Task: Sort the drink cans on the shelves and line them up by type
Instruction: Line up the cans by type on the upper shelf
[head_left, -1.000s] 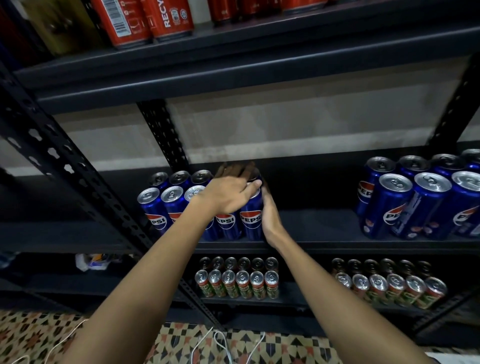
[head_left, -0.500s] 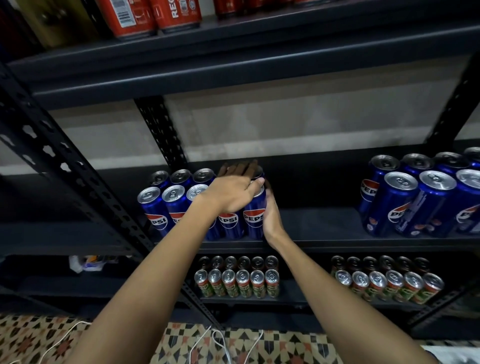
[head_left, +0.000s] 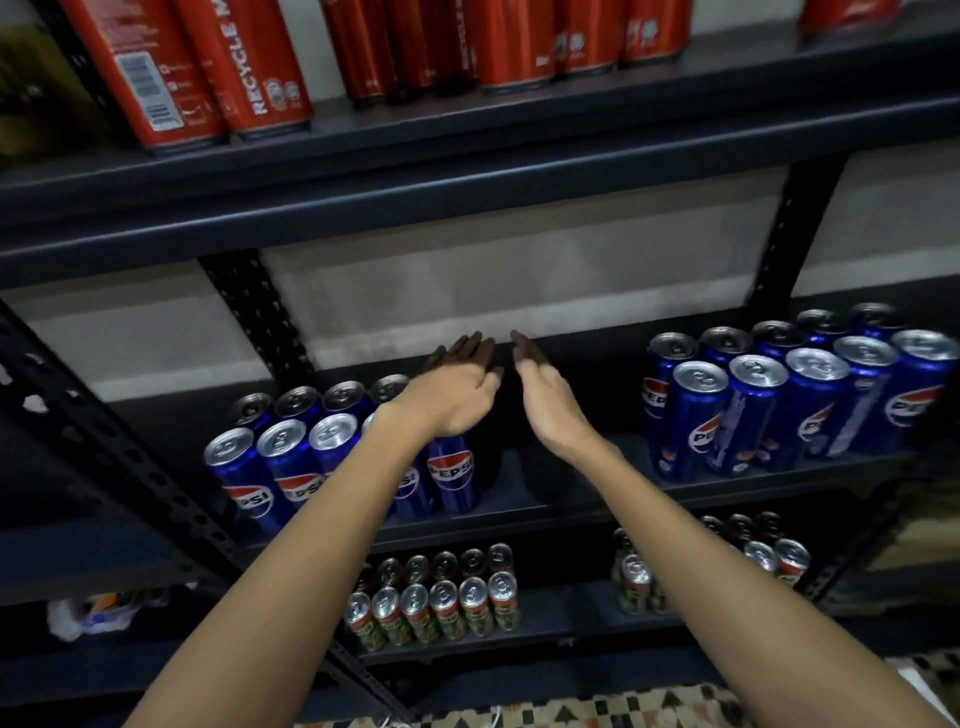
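On the middle shelf (head_left: 561, 499) a tidy group of blue Pepsi cans (head_left: 291, 457) stands at the left, in two rows. My left hand (head_left: 457, 389) hovers above the group's right end with fingers straight, holding nothing. Just to its right, my right hand (head_left: 545, 389) is lifted, palm facing left, fingers relaxed and empty. A second, looser group of blue Pepsi cans (head_left: 789, 395) stands at the right end of the same shelf, apart from both hands.
Red cans (head_left: 363, 47) line the top shelf. Small green-and-red cans sit on the lower shelf in a neat block (head_left: 441, 597) and a looser group (head_left: 727, 561). A perforated black upright (head_left: 114, 457) slants across the left. Patterned floor (head_left: 623, 712) lies below.
Both hands have come off the left Pepsi group and lifted up and to the right. The view has tilted upward, showing more of the top shelf.
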